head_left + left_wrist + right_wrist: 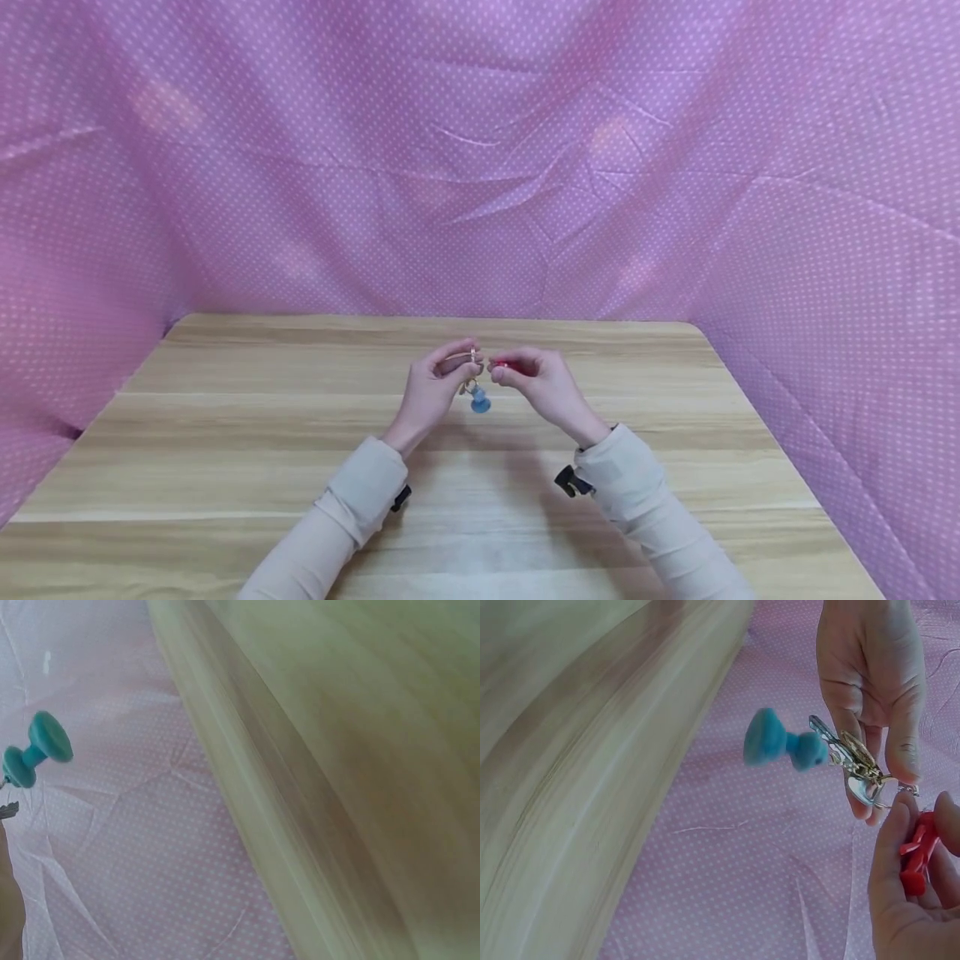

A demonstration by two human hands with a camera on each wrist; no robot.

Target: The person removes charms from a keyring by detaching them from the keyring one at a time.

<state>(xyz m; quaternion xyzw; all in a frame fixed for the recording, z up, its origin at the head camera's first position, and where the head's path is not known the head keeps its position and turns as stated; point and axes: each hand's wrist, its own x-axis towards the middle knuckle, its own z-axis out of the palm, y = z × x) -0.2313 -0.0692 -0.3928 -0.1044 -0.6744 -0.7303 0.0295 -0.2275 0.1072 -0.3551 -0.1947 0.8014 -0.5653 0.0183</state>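
Above the table my left hand [430,390] holds a bunch of keys [859,766] on a metal ring between thumb and fingers. A blue-green charm [481,400], shaped like a knob with a flared base, dangles from the bunch; the left wrist view catches this charm [45,746] at its left edge. Close on the other side, my right hand [551,385] pinches a small red figure-like charm [922,855] between thumb and fingers. In the right wrist view the fingertips of both hands nearly meet at the ring's metal clasp [907,789]. Fingers partly cover the red charm.
Beneath the hands lies a light wood-grain table [247,467] with rounded far corners. Pink dotted cloth [480,208] hangs behind it and along both sides. Dark straps [573,481] show at the sleeve cuffs.
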